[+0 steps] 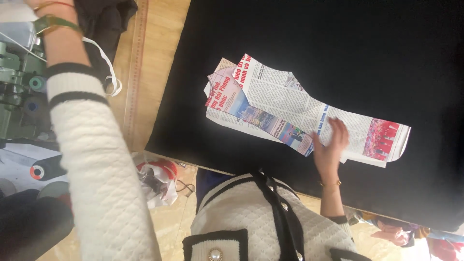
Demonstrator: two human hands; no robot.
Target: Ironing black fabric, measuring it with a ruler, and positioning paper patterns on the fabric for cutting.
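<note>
Right hand (331, 140) noted flat and fully open, fingers spread, pressing on newspaper pattern pieces (295, 108) without gripping. Pieces found overlapped on black fabric (367, 58) covering the worktop (162, 43), centre of view. Left hand (36, 4) raised toward 10 o'clock, largely out of frame; opening not determinable. Measuring stick (137, 67) seen at 11 o'clock.

light: soft, even | shadows: faint | hand (330, 141): slightly blurred
</note>
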